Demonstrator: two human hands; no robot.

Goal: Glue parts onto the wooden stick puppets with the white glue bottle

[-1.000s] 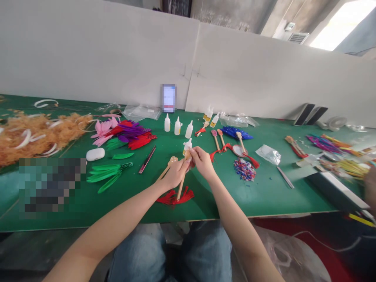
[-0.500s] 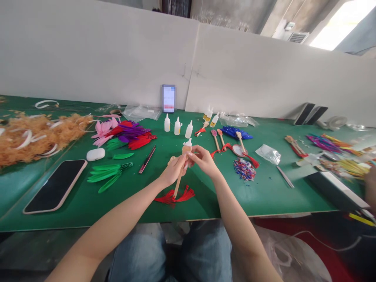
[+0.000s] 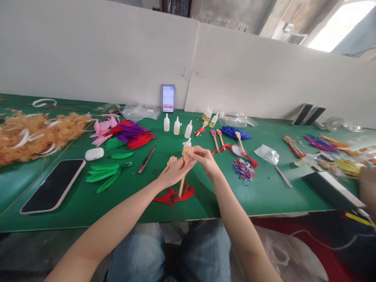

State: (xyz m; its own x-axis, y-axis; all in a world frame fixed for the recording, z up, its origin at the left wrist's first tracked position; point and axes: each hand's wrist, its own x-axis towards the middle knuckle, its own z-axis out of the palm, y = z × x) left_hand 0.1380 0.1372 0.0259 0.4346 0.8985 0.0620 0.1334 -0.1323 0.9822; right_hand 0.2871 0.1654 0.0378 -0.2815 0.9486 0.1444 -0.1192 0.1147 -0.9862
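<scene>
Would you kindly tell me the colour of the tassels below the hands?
The tassels are red, best seen in the head view.

Saw green worktop. Found phone flat near front edge, left; orange fluff farther back. Counted three white bottles standing near back edge. Spotted multicoloured bits right of centre, dark box near front edge, right.

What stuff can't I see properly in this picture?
In the head view:
Middle of the wooden stick: hidden by the left hand.
Bottom of the white bottle: behind the stick's top.
What exactly the right hand pinches: too small.
Each piece in the colourful pile: too small.
Another person: blurred, cut off by the right edge.
</scene>
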